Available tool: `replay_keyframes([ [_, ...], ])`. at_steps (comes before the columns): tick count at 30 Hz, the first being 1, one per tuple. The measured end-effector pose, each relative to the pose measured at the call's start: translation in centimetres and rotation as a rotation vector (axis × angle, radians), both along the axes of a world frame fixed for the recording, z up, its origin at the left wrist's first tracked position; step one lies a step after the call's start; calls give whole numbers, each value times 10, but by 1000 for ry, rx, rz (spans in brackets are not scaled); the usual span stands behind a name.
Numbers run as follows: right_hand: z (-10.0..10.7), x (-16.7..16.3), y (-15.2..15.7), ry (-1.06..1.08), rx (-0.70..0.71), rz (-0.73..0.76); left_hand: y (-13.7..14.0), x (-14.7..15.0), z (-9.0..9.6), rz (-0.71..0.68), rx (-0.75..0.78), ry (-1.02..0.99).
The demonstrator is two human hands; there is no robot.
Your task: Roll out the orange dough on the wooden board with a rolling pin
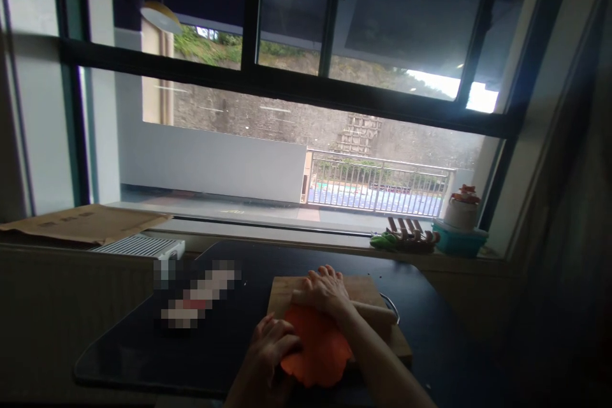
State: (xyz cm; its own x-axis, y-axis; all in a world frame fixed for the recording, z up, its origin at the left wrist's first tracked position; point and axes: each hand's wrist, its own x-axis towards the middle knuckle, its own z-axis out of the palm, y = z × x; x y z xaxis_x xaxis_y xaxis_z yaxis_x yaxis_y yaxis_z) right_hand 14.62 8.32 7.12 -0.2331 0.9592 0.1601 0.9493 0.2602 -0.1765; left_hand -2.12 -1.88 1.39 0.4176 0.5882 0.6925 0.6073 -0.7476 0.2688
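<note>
An orange sheet of dough or clay lies flat on a wooden board, its ragged near edge reaching past the board. Across the board's far part rests a wooden rolling pin, slanting down to the right. My right hand is laid over the pin's left part, fingers pointing away from me and bent over it. At the sheet's left edge, my left hand has its fingers curled onto the orange material. The left thumb and the underside of both hands are hidden.
The board sits on a dark table. A blurred-out item lies to the left. Along the window ledge are a brown paper sheet, a teal box with a pale container, and a brown slatted object.
</note>
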Motion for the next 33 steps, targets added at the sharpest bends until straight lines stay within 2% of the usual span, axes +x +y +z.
replay_keyframes([
  [3,-2,-2,-7,17,18,12,0,0,1,8,12,-5],
  [7,-15,-6,-33,49,72,20,-1,0,0,9,7,-10],
  [10,-22,-7,-42,71,106,24,0,0,-3,8,-16,-7],
  [16,-8,-4,-15,36,0,-20,0,1,-2,14,-59,10],
  [19,-3,-4,-8,36,7,-43,0,0,-1,4,-50,-3],
  [23,-12,-7,-23,46,81,-18,-1,1,0,3,-46,-26],
  [28,-23,-8,-40,71,78,25,-6,4,8,19,-17,-26],
  [31,-20,-6,-28,54,107,21,-7,6,10,94,11,18],
  [33,-14,-4,-13,30,127,-5,-7,6,5,179,99,82],
])
